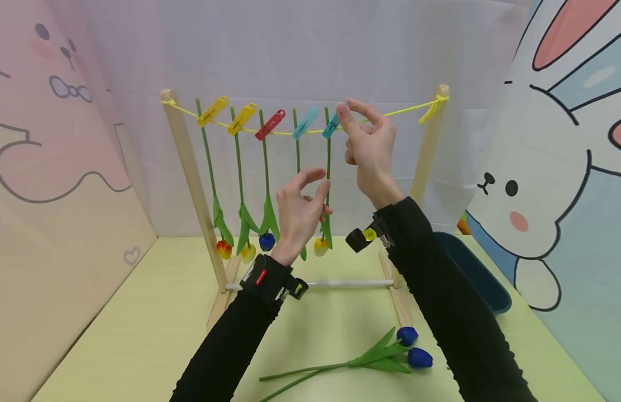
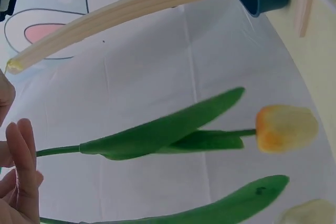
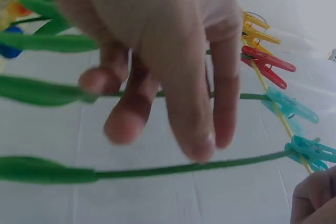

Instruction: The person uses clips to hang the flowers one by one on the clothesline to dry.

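Observation:
My right hand point(image 1: 373, 142) is raised at the yellow line, its thumb and index finger pinching the upper end of the rightmost blue clothespin point(image 1: 331, 126). That clothespin clips the stem of a yellow tulip point(image 1: 320, 247), which hangs blossom down. Below and to the left, my left hand point(image 1: 301, 215) has its thumb and index finger parted, with fingertips right by this tulip's stem point(image 3: 247, 160). Another light blue clothespin point(image 1: 305, 123), a red clothespin point(image 1: 270, 124) and two yellow clothespins point(image 1: 242, 119) hold more hanging tulips. The left hand hides one blossom in the head view.
The yellow line point(image 1: 411, 109) runs between two wooden posts point(image 1: 192, 184), joined low down by a white rod point(image 1: 348, 284). Two blue tulips point(image 1: 419, 358) lie on the table point(image 1: 114, 335) in front. A dark blue bin point(image 1: 473, 273) stands behind my right forearm.

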`<action>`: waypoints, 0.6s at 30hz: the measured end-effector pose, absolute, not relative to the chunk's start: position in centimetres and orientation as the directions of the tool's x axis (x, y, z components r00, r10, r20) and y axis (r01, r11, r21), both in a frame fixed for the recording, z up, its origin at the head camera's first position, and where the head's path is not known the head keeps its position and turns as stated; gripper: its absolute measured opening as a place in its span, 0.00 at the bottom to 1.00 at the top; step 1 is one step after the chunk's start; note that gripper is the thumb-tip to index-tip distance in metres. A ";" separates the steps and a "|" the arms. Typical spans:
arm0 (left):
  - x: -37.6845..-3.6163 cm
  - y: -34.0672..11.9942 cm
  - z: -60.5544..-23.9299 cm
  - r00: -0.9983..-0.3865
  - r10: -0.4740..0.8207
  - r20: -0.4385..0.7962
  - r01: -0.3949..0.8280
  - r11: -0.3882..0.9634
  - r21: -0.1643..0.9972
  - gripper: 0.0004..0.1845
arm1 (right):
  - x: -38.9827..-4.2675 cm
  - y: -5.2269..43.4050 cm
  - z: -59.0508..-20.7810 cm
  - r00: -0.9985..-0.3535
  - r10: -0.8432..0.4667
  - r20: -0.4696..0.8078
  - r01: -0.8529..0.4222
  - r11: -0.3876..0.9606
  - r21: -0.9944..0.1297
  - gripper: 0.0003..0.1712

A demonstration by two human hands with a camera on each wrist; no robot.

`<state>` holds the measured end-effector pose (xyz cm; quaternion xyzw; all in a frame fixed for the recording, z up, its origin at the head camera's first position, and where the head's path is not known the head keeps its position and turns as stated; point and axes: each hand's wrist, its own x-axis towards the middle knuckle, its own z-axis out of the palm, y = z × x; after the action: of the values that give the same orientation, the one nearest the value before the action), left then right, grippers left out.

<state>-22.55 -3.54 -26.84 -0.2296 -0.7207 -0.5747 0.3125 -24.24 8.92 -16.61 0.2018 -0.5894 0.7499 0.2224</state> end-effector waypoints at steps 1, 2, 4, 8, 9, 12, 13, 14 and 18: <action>-22.2 -3.5 -27.2 -0.674 -0.024 0.738 0.707 0.268 0.655 0.18 | -24.0 9.3 -17.1 -0.798 0.080 0.597 -0.602 -0.163 -0.782 0.21; -21.8 -3.6 -27.7 -0.646 -0.018 0.763 0.723 0.304 0.620 0.18 | -23.7 9.9 -17.6 -0.774 0.061 0.630 -0.632 -0.118 -0.766 0.22; -20.8 -3.7 -28.9 -0.588 0.006 0.809 0.756 0.360 0.547 0.17 | -22.9 11.3 -19.3 -0.717 0.019 0.696 -0.696 -0.055 -0.716 0.22; -18.8 -4.8 -32.5 -0.617 0.195 0.763 0.767 0.367 0.526 0.11 | -21.7 15.7 -24.1 -0.655 -0.065 0.753 -0.755 0.036 -0.654 0.17; -18.4 -5.3 -33.5 -0.656 0.263 0.708 0.747 0.362 0.558 0.09 | -21.7 17.2 -25.6 -0.661 -0.093 0.745 -0.750 0.059 -0.658 0.16; -17.7 -7.0 -36.9 -0.767 0.454 0.455 0.632 0.404 0.661 0.08 | -23.6 23.2 -31.7 -0.676 -0.163 0.718 -0.736 0.182 -0.652 0.16; -17.6 -7.5 -38.0 -0.784 0.501 0.367 0.593 0.429 0.681 0.08 | -24.2 25.2 -33.6 -0.701 -0.161 0.694 -0.710 0.239 -0.662 0.16; -17.6 -8.0 -39.0 -0.790 0.542 0.286 0.561 0.448 0.696 0.09 | -24.5 27.1 -35.0 -0.720 -0.163 0.674 -0.690 0.273 -0.671 0.16; -17.6 -9.2 -42.4 -0.762 0.647 0.032 0.456 0.502 0.735 0.14 | -25.3 33.4 -40.1 -0.825 0.003 0.565 -0.489 0.498 -0.716 0.15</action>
<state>-17.65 -9.23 -42.44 -0.3216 -0.8575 -0.3817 -0.1247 -25.32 33.37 -40.12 0.1470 -0.8265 0.4789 0.2569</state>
